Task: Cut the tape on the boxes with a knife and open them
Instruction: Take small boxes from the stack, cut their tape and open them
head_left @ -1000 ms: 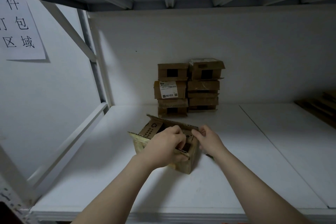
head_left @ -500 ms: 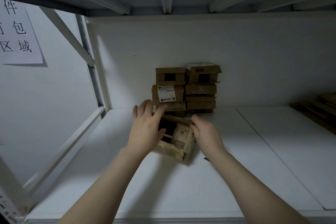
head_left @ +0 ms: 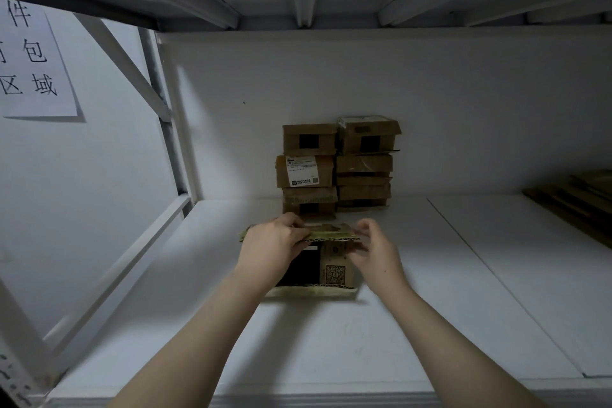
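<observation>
- Left hand (head_left: pixel 273 243) grips the open box (head_left: pixel 335 270) by its far flap, on the shelf (head_left: pixel 331 341).
- Right hand (head_left: pixel 376 253), blurred, fingers curled, seemingly pinching the same flap.

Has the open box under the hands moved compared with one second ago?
Yes. The open box has turned counterclockwise: earlier one corner pointed at the person, now its long side runs parallel to the front of the stack of boxes.
</observation>
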